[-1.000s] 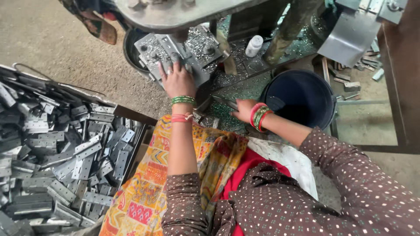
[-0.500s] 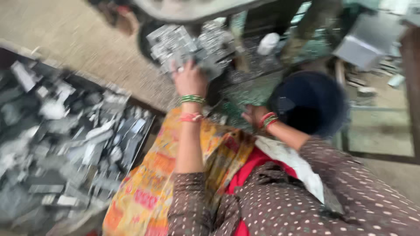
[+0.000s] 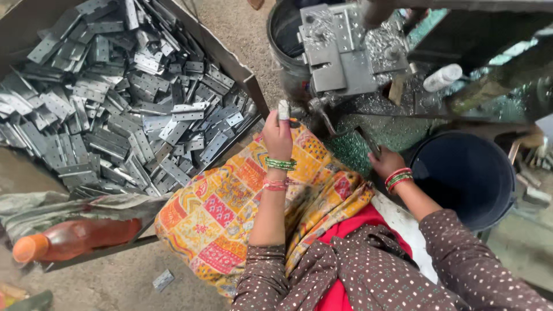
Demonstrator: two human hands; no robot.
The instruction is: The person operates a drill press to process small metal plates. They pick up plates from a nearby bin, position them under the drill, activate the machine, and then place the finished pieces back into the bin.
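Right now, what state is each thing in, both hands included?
left hand: raised, pinching a small metal piece at the fingertips
right hand: low beside the dark bucket, grip unclear
crate: heaped with flat metal plates
dark bucket: upright, contents not visible
orange bottle: lying on its side, capped
white bottle: lying tilted by the press

small grey metal piece (image 3: 283,109), upright, pinched
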